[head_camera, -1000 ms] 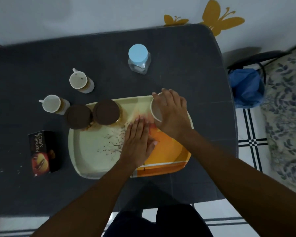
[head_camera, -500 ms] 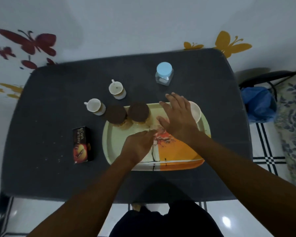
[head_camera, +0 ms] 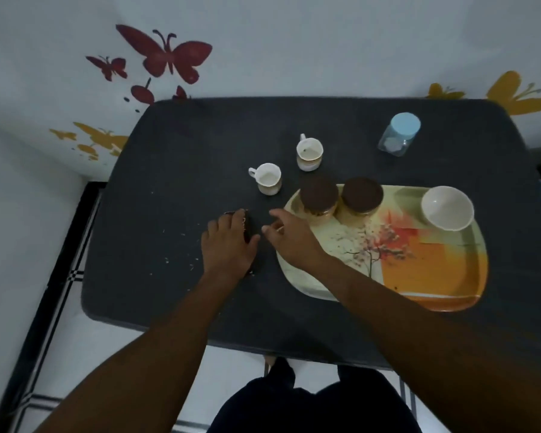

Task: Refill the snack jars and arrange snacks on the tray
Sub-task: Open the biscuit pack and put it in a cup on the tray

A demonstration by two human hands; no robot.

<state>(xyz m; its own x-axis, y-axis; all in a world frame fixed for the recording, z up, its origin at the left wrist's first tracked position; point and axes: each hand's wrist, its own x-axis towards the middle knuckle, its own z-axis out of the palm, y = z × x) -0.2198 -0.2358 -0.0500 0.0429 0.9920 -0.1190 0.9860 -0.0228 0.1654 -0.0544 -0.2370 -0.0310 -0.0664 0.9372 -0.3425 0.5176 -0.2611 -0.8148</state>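
Head view looks down on a dark table [head_camera: 175,182] set against a white wall with butterfly stickers. Left hand [head_camera: 227,245] lies over a dark snack box [head_camera: 248,226] on the table just left of the tray [head_camera: 434,276], its fingers curled down round the box, which is mostly hidden beneath it. Right hand [head_camera: 289,237] hangs just beside the box, above the tray's left edge, fingers loosely bent and holding nothing; whether they touch the box I cannot tell. On the tray's far left corner stand 2 jars with brown lids, the left jar [head_camera: 318,195] and the right jar [head_camera: 362,195] touching or nearly so. A white bowl [head_camera: 447,207] sits at the tray's far right corner. Beyond the tray, 2 small cups stand on the table, 1 cup [head_camera: 267,178] nearer and another cup [head_camera: 309,151] farther back. A clear jar with a blue lid [head_camera: 400,134] stands well apart, toward the far right.
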